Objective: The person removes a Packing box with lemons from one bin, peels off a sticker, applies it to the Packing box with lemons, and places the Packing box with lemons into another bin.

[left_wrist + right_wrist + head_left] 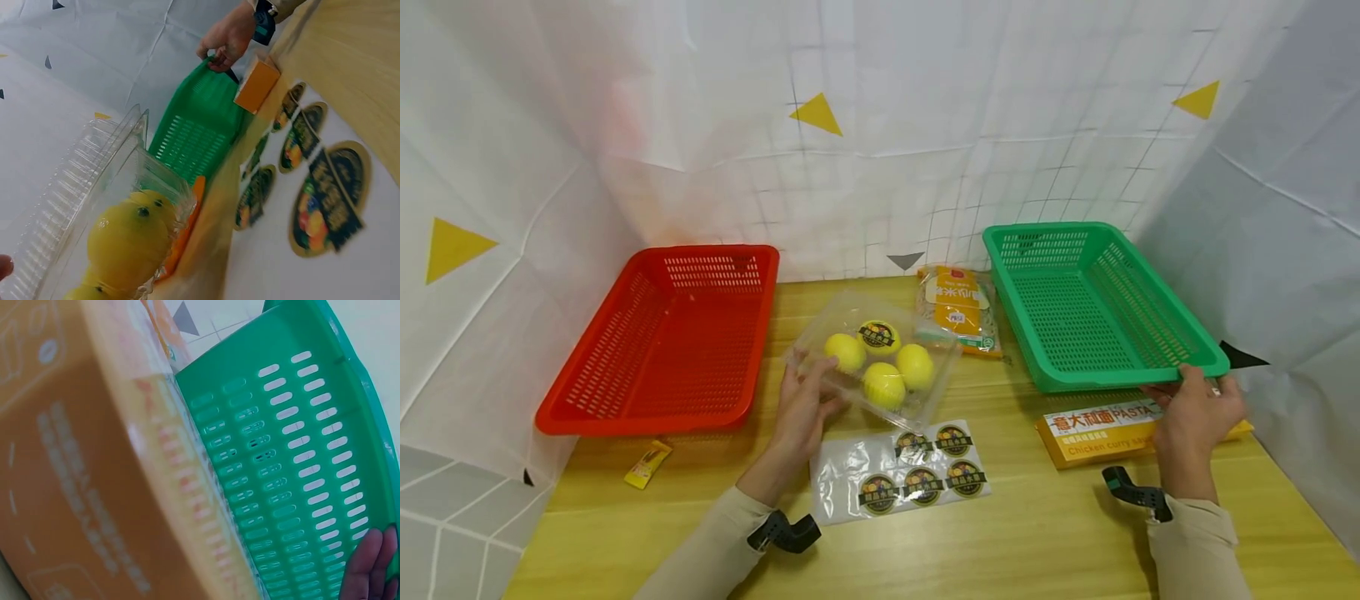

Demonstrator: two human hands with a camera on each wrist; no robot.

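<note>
My left hand (799, 407) grips the left edge of a clear plastic fruit box (822, 327) with several lemons (883, 385) in it. A round dark label (878, 335) shows over one lemon. In the left wrist view the box (94, 172) looks tilted, with lemons (132, 240) against its wall. At the right, my right hand (1198, 421) grips the near right rim of a green basket (1075, 321), thumb on top. Below that rim lies a yellow pasta box (1097, 446), partly hidden by the hand. A sheet of round stickers (850, 475) lies before the fruit box.
A red basket (692, 350) stands at the left, a small yellow packet (647, 464) in front of it. A bag of noodles (957, 304) lies at the back, beside the green basket. White sheeting (880, 200) encloses the wooden table (1037, 533) at the back and sides.
</note>
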